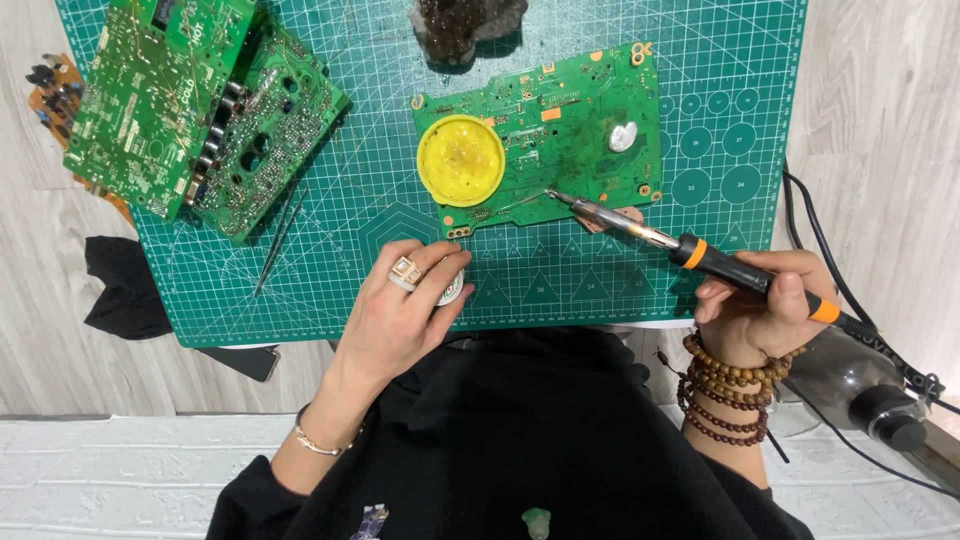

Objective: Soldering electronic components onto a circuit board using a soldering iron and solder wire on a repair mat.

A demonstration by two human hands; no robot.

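My right hand [762, 312] grips a black soldering iron [700, 257] with orange rings; its metal tip rests on the lower middle of a green circuit board [560, 130] lying on the green cutting mat [420, 230]. A thin solder wire [515, 205] reaches to that tip from a small white solder spool [452, 290], which my left hand [400, 315] holds against the mat. A ring sits on one left finger. An open round yellow tin [460, 160] stands on the board's left part.
Two more green circuit boards [190, 105] are stacked at the mat's top left, beside metal tweezers [280, 240]. A dark rock [465, 25] lies at the top. Black cloth [125, 290], a phone [240, 360], the iron's cable [830, 260] and a dark bottle [865, 385] surround the mat.
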